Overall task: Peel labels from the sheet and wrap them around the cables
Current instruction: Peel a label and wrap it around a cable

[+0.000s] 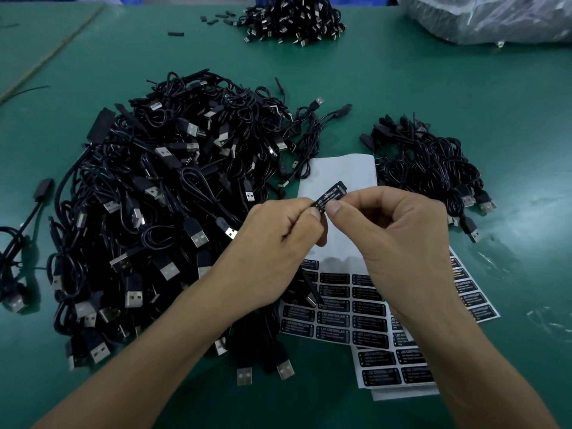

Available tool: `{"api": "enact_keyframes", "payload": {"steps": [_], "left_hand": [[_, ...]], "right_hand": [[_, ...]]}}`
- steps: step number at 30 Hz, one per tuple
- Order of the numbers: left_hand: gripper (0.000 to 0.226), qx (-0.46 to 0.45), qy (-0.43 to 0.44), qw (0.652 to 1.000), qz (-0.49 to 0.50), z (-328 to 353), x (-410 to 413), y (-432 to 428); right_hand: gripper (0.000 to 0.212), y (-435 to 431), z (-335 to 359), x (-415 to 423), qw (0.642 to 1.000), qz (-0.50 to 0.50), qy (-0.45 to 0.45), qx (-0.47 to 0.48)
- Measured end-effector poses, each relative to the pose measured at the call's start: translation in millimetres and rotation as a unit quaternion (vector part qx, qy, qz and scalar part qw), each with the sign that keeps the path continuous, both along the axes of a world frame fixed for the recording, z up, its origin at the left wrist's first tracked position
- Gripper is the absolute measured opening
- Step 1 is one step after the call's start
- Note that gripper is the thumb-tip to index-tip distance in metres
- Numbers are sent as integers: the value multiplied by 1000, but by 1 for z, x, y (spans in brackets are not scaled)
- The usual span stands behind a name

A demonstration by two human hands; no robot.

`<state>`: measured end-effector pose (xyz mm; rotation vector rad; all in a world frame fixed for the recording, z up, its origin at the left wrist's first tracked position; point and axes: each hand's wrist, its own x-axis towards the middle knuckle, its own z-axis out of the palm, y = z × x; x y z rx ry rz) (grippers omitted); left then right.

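Black cables (pixel 170 196) heap at nine o'clock on the green desk (pixel 464 88), at centre the left hand (pixel 278 249) and right hand (pixel 402 243) both pinch one label (pixel 331 195) above the label sheet (pixel 356 320) at five o'clock, a smaller cable bundle (pixel 427 168) at three.

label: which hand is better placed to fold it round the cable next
Probably the right hand: its thumb and forefinger pinch the label, while the left hand seems busy holding the cable that hangs below it.
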<state>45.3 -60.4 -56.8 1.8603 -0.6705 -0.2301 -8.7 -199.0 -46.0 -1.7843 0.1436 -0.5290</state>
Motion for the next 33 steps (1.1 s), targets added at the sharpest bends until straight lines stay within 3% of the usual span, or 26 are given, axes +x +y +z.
{"api": "enact_keyframes", "payload": {"steps": [12, 33], "left_hand": [[38, -42, 45, 998, -13, 1, -1, -1], [34, -5, -6, 1000, -2, -2, 0, 0]], "right_hand": [[28, -1, 2, 2, 999, 19, 11, 25], [22, -1, 0, 1, 998, -2, 42, 54]]}}
